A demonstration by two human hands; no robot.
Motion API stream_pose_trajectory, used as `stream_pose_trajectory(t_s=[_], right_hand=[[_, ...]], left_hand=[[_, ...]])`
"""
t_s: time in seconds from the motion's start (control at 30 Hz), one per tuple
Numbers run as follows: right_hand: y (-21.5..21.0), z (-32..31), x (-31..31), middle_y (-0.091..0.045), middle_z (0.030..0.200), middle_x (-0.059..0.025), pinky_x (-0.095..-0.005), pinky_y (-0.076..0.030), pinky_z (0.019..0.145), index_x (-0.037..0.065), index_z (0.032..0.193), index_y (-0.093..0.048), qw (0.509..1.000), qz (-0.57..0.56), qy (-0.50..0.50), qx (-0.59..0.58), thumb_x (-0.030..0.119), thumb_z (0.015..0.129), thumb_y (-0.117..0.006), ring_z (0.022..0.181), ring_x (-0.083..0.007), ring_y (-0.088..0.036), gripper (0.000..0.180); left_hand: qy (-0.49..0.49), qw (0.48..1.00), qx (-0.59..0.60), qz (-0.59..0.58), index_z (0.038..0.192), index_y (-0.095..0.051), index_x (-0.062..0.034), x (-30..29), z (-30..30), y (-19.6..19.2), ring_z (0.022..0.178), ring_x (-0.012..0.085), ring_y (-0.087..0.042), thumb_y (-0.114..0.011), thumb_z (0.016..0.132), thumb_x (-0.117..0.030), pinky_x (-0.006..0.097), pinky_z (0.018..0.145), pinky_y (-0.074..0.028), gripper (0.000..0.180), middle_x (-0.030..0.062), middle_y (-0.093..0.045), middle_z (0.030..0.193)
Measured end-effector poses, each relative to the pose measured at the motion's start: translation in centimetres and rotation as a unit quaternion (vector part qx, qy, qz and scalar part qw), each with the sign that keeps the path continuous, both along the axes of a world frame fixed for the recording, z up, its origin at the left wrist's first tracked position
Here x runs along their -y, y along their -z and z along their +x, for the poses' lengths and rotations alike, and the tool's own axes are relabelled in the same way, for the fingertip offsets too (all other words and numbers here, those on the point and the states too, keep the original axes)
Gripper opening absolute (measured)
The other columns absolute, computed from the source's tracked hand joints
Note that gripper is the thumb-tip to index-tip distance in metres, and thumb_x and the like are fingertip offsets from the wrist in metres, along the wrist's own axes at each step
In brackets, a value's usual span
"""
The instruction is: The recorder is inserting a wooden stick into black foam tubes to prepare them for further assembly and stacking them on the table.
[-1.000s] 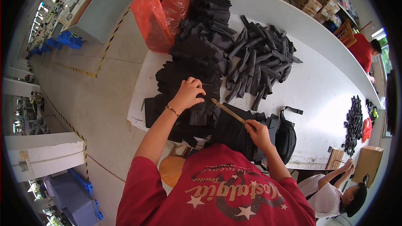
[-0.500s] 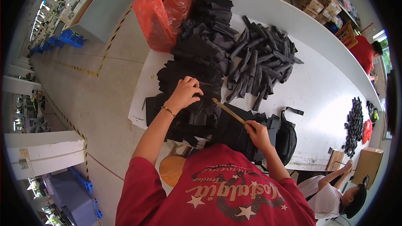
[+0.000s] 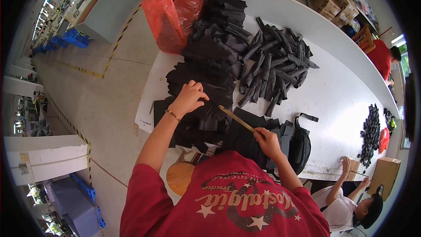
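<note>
My left hand point(image 3: 188, 98) is over a spread of flat black fabric pieces point(image 3: 199, 77). Its fingers are curled toward the thumb and appear to pinch a black fabric piece, whose outline blends into the layers below. In my right hand point(image 3: 266, 141) is a thin, light-brown flat stick point(image 3: 237, 118), slanting up and left; its far tip is just right of my left fingertips. Beneath the stick lie more flat black pieces point(image 3: 241, 134). Farther right rests a pile of black fabric tubes or folded strips point(image 3: 276, 63).
A red plastic bag point(image 3: 169, 17) stands at the table's far left. A black mesh bag point(image 3: 300, 149) lies right of my right hand, and a wooden stool point(image 3: 180, 177) is below the table edge. At lower right a person point(image 3: 342, 206) handles a thin rod near a carton point(image 3: 385, 175).
Both hands have shifted slightly left, and the stick with them. Its tip remains close to my left fingers. The co-worker at lower right has moved their hands apart.
</note>
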State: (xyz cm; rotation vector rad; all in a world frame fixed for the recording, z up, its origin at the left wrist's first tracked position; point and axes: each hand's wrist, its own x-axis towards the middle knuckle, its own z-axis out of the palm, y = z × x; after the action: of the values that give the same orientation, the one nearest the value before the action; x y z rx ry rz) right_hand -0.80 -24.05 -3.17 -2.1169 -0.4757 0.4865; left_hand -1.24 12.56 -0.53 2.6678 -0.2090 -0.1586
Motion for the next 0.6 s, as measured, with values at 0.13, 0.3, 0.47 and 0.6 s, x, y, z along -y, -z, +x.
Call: stream_pose_trajectory(t_s=[0.13,0.3,0.47,0.6], right_hand=[[0.0,-0.2,-0.3,-0.066,0.080,-0.0182,-0.0364,-0.050,0.065,0.003,0.101,-0.066,1.000,0.001,-0.013,0.009,0.017,0.086,-0.066,0.073,-0.0324,-0.066,0.020],[-0.5,-0.3,-0.8,-0.066,0.083,-0.0173,-0.0374,-0.051,0.067,0.003,0.101,-0.066,0.999,-0.012,-0.023,0.039,0.017,0.086,-0.065,0.076,-0.0331,-0.066,0.020],[-1.0,-0.2,-1.5,-0.066,0.086,-0.0164,-0.0382,-0.051,0.068,0.003,0.100,-0.066,0.997,-0.007,-0.033,0.065,0.016,0.086,-0.064,0.077,-0.0338,-0.065,0.019],[-0.6,0.2,-2.5,-0.066,0.085,-0.0168,-0.0383,-0.051,0.066,0.003,0.101,-0.064,0.993,-0.006,-0.054,0.106,0.015,0.087,-0.063,0.077,-0.0343,-0.065,0.019]], left_hand=[[0.003,1.000,-0.019,0.022,0.083,-0.072,-0.0147,0.0,0.3,0.3,0.096,0.0218,-0.046,-0.077,0.069,-0.014,0.035,0.088,-0.039,0.015,0.0015,-0.051,0.091],[-0.008,0.999,0.015,-0.039,0.081,-0.073,-0.0139,-0.4,0.4,-0.1,0.095,0.0221,-0.047,-0.076,0.071,-0.015,0.036,0.088,-0.039,0.010,0.0023,-0.051,0.089],[-0.009,0.998,0.033,-0.047,0.078,-0.073,-0.0148,-0.4,0.4,-0.6,0.096,0.0220,-0.048,-0.074,0.071,-0.017,0.037,0.086,-0.040,0.008,0.0020,-0.052,0.087],[-0.004,0.996,0.056,-0.063,0.077,-0.073,-0.0165,0.3,0.4,-1.0,0.098,0.0220,-0.049,-0.074,0.070,-0.018,0.037,0.085,-0.040,0.007,0.0006,-0.053,0.088]])
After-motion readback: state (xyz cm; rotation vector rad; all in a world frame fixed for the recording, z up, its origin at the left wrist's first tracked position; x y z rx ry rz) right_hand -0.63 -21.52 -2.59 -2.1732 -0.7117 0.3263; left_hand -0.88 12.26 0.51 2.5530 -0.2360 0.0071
